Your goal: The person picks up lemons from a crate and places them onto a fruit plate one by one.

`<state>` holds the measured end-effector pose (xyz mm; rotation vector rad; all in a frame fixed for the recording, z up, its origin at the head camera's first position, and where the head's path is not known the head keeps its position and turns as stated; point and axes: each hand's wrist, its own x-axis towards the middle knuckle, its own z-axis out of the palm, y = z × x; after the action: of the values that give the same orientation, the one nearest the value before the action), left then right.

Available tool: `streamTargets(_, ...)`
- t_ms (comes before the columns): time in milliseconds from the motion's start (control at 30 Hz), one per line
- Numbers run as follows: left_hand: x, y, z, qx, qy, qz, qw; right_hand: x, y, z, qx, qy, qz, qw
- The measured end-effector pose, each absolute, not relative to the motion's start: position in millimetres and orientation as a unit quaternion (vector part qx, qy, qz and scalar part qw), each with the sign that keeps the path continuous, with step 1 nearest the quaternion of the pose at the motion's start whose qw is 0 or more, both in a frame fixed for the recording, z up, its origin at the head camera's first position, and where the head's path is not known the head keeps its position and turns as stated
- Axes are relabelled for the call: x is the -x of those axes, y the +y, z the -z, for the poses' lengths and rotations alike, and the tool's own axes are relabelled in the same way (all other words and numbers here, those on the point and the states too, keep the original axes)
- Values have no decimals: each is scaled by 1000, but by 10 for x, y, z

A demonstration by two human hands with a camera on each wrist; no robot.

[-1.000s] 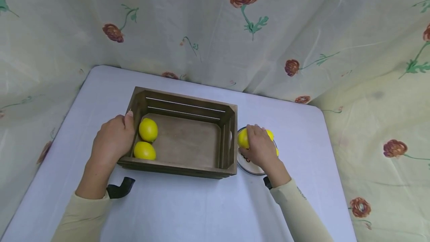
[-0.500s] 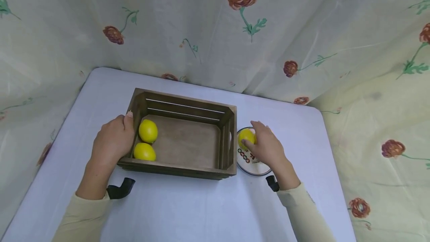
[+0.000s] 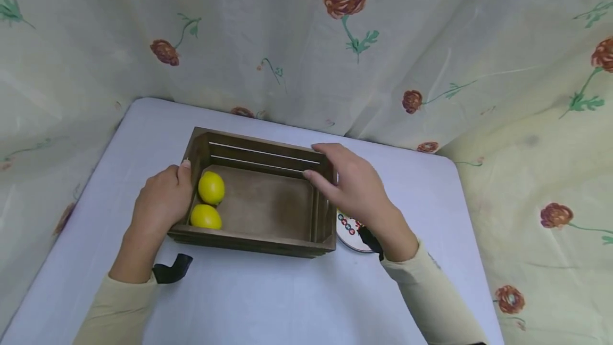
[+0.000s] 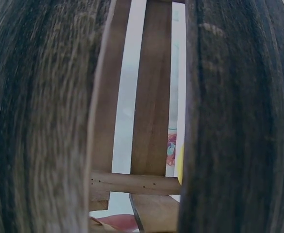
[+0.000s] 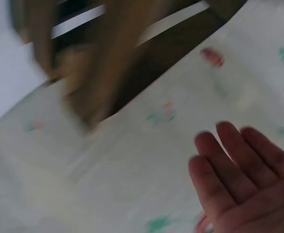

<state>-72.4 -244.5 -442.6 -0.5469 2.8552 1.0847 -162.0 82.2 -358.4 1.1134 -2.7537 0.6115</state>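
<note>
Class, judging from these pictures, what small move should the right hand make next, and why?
Probably settle the right hand on the right end of the brown slatted wooden crate: that hand is open, empty and near that end, while the left hand grips the opposite one.

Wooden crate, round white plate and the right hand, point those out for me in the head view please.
Wooden crate [image 3: 258, 196]: head view, on the bare floor inside it.
Round white plate [image 3: 353, 240]: head view, on its uncovered near part.
Right hand [image 3: 358, 184]: head view, on the back of the hand.
</note>
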Motion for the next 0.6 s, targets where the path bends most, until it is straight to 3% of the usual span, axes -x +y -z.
streamTargets(267, 738, -2450, 4448, 178, 917, -355, 19, 1748, -66, 3693, -528, -842, -99, -43)
streamTargets(467, 737, -2453, 4444, 183, 915, -359, 22, 1827, -511, 3968, -560, -821, -49, -105)
streamTargets(600, 724, -2479, 4433, 188, 914, -358, 23, 1857, -692, 4090, -570, -813, -24, -118)
